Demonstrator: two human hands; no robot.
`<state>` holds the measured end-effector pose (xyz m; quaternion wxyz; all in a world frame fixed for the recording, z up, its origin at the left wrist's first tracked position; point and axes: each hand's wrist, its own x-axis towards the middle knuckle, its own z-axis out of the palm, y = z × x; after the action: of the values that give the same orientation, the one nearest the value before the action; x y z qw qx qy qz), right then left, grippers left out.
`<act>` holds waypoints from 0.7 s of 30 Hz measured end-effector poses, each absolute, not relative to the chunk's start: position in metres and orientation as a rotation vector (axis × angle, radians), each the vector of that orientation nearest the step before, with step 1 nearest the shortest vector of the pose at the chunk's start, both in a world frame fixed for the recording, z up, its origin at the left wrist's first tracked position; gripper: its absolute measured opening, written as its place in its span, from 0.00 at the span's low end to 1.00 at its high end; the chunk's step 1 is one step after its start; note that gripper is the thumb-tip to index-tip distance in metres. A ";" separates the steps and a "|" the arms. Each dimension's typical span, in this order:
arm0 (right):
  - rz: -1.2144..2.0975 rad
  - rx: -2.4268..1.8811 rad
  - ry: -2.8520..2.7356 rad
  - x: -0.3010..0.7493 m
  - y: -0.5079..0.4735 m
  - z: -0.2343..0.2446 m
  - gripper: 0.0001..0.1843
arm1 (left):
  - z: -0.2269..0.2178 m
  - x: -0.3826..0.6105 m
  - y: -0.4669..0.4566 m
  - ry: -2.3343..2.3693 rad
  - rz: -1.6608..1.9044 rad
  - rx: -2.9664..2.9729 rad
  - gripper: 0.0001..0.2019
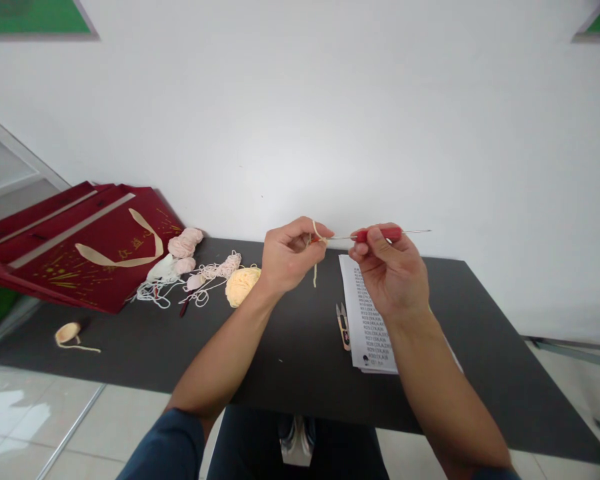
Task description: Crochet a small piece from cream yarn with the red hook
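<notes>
While aloft, crochet hook at yarn.

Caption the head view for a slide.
Left hand pinches cream yarn while right hand holds a red-handled crochet hook above a dark table.

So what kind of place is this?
Likely a craft corner in a plain room: yarn balls lie on the dark table, the left hand pinches a yarn strand, the right hand holds a crochet hook.

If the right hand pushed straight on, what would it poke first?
Probably the pale cream yarn strand pinched by the left hand; the red-handled metal crochet hook in the right hand points there; depth is unclear.
</notes>
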<state>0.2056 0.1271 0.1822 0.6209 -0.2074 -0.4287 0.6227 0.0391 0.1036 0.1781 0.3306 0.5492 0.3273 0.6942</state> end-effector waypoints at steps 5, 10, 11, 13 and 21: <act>1.442 -0.506 -0.952 0.194 0.121 0.184 0.10 | 0.173 0.043 0.104 0.875 1.866 1.316 0.08; 1.376 -0.479 -1.041 0.200 0.121 0.184 0.11 | 0.174 0.042 0.104 0.771 1.830 1.250 0.10; 1.360 -0.452 -1.065 0.202 0.121 0.184 0.11 | 0.175 0.042 0.103 0.752 1.831 1.270 0.10; 1.328 -0.409 -1.103 0.206 0.122 0.184 0.11 | 0.178 0.043 0.102 0.721 1.835 1.311 0.10; 1.114 -0.401 -1.222 0.210 0.119 0.188 0.09 | 0.185 0.042 0.097 0.891 1.824 1.427 0.14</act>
<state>0.2098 0.1190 0.1881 0.6592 -0.1774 -0.5400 0.4923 0.0422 0.0969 0.1848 0.3241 0.5439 0.3397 0.6955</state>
